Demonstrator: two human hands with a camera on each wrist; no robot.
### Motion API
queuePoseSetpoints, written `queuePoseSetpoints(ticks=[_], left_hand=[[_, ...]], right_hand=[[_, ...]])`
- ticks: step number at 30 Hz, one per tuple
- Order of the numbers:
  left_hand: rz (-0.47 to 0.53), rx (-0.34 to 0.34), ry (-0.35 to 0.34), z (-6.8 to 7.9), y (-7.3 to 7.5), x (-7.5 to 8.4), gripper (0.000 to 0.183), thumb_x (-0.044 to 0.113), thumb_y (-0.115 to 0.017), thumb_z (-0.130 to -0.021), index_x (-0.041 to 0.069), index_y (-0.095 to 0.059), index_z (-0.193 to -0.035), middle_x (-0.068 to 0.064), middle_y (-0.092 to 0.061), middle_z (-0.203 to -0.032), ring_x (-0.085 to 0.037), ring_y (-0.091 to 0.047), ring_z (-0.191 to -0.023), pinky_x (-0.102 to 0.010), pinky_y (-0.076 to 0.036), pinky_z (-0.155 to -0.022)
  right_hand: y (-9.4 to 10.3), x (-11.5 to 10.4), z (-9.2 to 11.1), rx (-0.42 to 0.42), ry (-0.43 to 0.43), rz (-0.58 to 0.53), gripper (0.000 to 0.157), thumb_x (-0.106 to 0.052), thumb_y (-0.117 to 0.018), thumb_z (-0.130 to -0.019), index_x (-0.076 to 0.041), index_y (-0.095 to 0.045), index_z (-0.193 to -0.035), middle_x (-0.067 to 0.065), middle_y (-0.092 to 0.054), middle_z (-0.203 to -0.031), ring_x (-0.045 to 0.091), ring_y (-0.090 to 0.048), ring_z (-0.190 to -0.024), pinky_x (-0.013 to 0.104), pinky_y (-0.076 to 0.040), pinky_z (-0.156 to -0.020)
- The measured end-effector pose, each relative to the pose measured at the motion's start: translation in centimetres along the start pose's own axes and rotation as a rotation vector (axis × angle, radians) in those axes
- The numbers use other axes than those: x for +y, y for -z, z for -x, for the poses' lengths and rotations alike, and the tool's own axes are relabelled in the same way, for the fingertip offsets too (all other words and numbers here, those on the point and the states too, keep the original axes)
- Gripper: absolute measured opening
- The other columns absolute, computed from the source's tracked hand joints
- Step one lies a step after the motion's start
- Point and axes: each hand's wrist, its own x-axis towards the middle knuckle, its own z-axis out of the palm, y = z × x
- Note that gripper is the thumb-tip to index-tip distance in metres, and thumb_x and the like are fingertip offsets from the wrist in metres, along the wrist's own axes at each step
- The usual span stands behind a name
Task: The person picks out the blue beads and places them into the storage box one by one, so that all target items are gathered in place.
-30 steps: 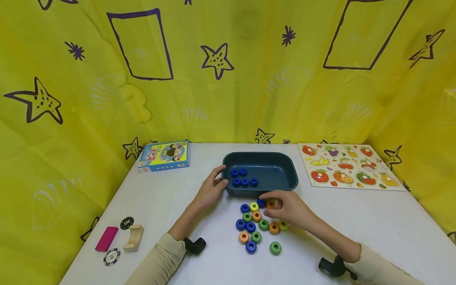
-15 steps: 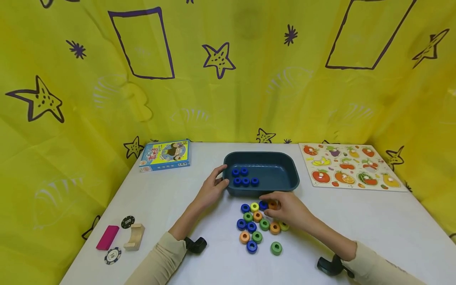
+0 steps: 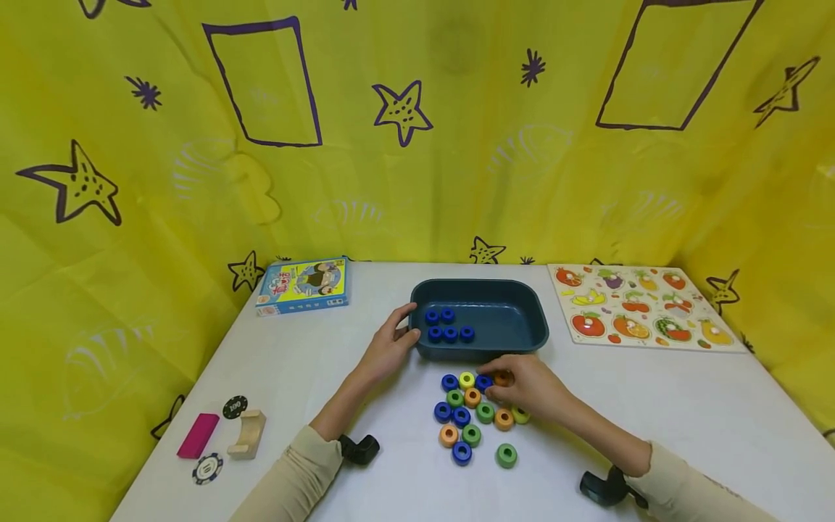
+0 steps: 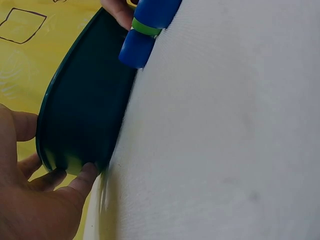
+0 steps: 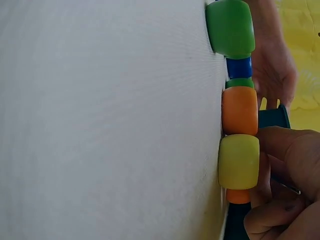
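My left hand holds the left end of a dark teal tray, thumb on its near wall and the other fingers at its end. Inside, several blue beads sit in two rows toward the left. In front of the tray my right hand has thumb and index finger around a blue bead on the table, next to a yellow bead. An orange bead is partly hidden by this hand. Blue, green, orange and yellow beads lie grouped below, including a green bead slightly apart.
A boxed game stands at the back left, and a fruit puzzle board lies at the back right. On the left are a pink block, a notched wooden block, a black chip and a white-and-dark chip.
The right hand has drawn the blue bead slightly toward the person, away from the tray and level with the yellow bead. The left hand stays on the tray.
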Motion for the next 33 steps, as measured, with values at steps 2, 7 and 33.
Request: queuePoseSetpoints(ticks=[2,7,33], left_hand=[[-0.003,0.003,0.0,0.1,0.0,0.1,0.05,0.023,-0.053,-0.095,0.027,-0.036,-0.142,0.004,-0.029,-0.147,-0.025,-0.042,-0.125,-0.041,-0.036,-0.099],[-0.012,0.017,-0.004,0.0,0.0,0.2,0.05,0.023,-0.054,-0.094,0.026,-0.038,-0.141,0.005,-0.031,-0.146,-0.025,-0.043,-0.124,-0.041,-0.037,-0.098],[-0.027,0.013,0.006,0.1,0.0,0.2,0.05,0.023,-0.052,-0.095,0.025,-0.036,-0.142,0.004,-0.03,-0.147,-0.026,-0.042,-0.125,-0.042,-0.037,-0.098]], right_hand=[[-0.1,0.1,0.0,0.001,-0.007,0.0,0.029,-0.025,-0.075,-0.077,-0.029,-0.07,-0.105,-0.013,-0.058,-0.088,0.012,-0.047,-0.076,0.031,-0.04,-0.065],[0.2,0.0,0.2,0.01,0.01,-0.005,0.028,-0.026,-0.075,-0.077,-0.028,-0.07,-0.105,-0.012,-0.058,-0.088,0.013,-0.047,-0.075,0.03,-0.04,-0.063],[5.0,3.5,-13.2,0.011,0.027,-0.115,0.029,-0.021,-0.076,-0.077,-0.017,-0.072,-0.106,0.0,-0.067,-0.102,0.017,-0.057,-0.085,0.033,-0.046,-0.072]])
